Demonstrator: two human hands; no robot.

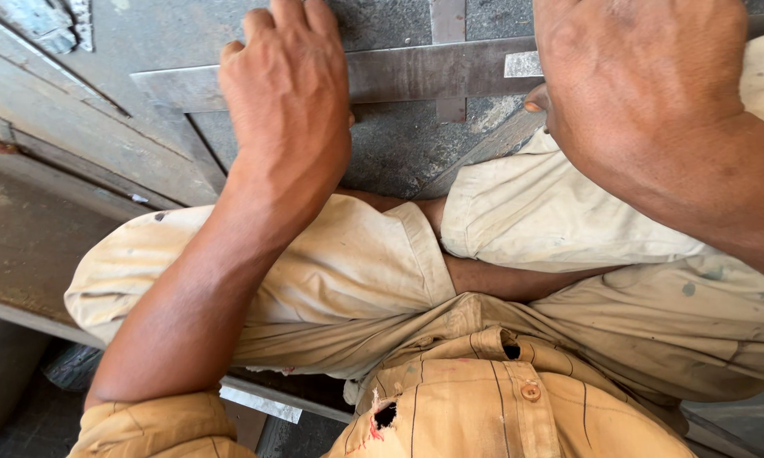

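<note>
Now, left hand (287,89): palm down, fingers spread flat on the steel strip (433,72), pressing, not gripping.
Right hand (641,80): resting on the strip's right end; grip cannot be told.
Strip: lies across the grey metal sheet (399,157), above the knees.

The left hand (287,93) lies palm down on a flat grey metal strip (433,72), its fingers (293,17) spread over the strip's far edge. The right hand (641,76) presses on the same strip further along, its thumb tip (535,100) showing just beneath the strip's near edge. A narrower metal bar (450,59) crosses the strip at a right angle between the two hands. Both pieces rest on a dark, rough steel surface (399,153) (scuffed and dusty). Below, the person's folded legs in cream trousers (535,212) fill the view, with a worn tan shirt (484,407) nearest the camera.
</note>
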